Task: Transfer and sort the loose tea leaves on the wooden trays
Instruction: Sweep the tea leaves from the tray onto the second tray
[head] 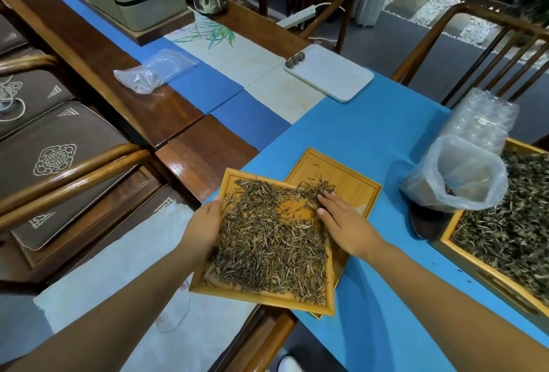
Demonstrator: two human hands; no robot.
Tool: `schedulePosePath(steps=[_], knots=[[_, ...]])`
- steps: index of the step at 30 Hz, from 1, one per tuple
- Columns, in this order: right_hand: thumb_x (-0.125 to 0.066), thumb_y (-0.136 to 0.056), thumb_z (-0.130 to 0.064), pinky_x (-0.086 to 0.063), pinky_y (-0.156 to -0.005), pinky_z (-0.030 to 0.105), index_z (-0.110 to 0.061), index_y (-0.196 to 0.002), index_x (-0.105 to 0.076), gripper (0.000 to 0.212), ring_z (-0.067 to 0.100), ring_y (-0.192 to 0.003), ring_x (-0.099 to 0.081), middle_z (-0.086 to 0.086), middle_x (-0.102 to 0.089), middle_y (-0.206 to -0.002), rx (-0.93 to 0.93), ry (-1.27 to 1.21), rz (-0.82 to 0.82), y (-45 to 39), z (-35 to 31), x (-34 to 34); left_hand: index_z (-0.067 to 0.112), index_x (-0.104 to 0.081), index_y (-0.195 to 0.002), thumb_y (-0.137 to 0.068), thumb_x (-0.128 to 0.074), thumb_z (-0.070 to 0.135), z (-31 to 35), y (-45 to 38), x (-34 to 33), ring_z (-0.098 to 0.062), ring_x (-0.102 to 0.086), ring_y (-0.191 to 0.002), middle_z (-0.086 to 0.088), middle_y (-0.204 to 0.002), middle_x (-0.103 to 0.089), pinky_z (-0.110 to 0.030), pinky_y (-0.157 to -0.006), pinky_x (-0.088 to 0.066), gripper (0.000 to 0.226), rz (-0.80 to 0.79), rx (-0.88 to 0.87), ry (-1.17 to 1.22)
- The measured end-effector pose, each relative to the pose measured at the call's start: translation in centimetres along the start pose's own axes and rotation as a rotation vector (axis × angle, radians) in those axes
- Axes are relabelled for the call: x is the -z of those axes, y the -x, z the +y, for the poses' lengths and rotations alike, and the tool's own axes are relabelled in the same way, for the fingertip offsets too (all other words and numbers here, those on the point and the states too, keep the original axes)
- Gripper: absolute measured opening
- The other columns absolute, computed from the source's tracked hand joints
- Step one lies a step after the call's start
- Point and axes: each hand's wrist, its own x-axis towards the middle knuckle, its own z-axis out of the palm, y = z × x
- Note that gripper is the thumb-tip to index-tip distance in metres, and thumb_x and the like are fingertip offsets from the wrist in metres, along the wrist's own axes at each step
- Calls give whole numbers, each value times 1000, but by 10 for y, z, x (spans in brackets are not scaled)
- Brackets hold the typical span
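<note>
A square wooden tray [261, 297] full of loose tea leaves [267, 241] is tilted over a second wooden tray [350, 175] that lies on the blue cloth and holds only a few leaves at its near edge. My left hand [205, 223] grips the full tray's left rim, thumb on top. With straight fingers, my right hand [341, 220] rests on the leaves at the full tray's right edge, where they spill onto the second tray.
A large wooden tray of tea leaves [511, 232] sits at the right edge. An open plastic bag [457, 175] stands beside it, clear plastic cups [487, 116] behind. A white tray with three tea balls [329, 71] lies farther back. Chairs flank the table.
</note>
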Motion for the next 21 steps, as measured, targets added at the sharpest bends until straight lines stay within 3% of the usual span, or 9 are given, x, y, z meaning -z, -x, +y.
schedulePosePath(steps=[3,6,10,12,16,19,21], knots=[[-25,-100,-39,-2,-114,23,-18,-147,-25,51,12,-145,-7,-1,-17,-157,-9,-27,42,0,0,4,16,-60,-120,-97,-26,49,0,-2,-2,-28,-58,-108,-11,-116,-64,-39,-97,-42,53,0,12,44],[-25,-100,-38,-2,-113,21,-23,-145,-29,48,10,-145,-8,-4,-18,-157,102,-31,70,11,-15,4,16,-60,-120,-96,-27,50,-1,-3,-3,-30,-58,-111,-12,-117,-64,-47,-104,-40,54,-21,29,100],[-21,-99,-43,0,-113,20,-30,-145,-26,48,-2,-140,-2,-10,-16,-156,280,-8,-44,38,-41,-7,15,-60,-118,-97,-25,50,0,-2,-4,-29,-58,-110,-12,-116,-64,-48,-103,-41,54,-2,37,64],[-20,-99,-44,2,-112,17,-32,-145,-24,48,-7,-137,2,-14,-14,-156,323,9,-102,49,-47,-12,18,-64,-103,-97,-26,48,-1,-2,-4,-29,-60,-104,-11,-108,-67,-47,-100,-43,48,-2,22,73],[-21,-100,-42,2,-111,14,-31,-147,-20,48,-9,-135,6,-14,-10,-157,326,31,-166,56,-49,-18,26,-61,-80,-98,-27,46,0,-2,-4,-26,-62,-95,-5,-91,-67,-39,-87,-45,43,11,7,66],[-21,-100,-42,2,-112,15,-30,-148,-17,49,-3,-141,2,-13,-9,-157,285,38,-163,53,-46,-18,28,-60,-78,-97,-28,48,0,-1,-3,-23,-62,-93,0,-88,-66,-36,-82,-42,43,24,19,79],[-20,-100,-42,2,-113,16,-29,-148,-16,50,0,-143,1,-13,-8,-157,262,37,-151,50,-43,-18,27,-61,-81,-97,-28,48,0,0,-2,-24,-61,-95,-2,-92,-67,-38,-86,-44,42,24,24,86]])
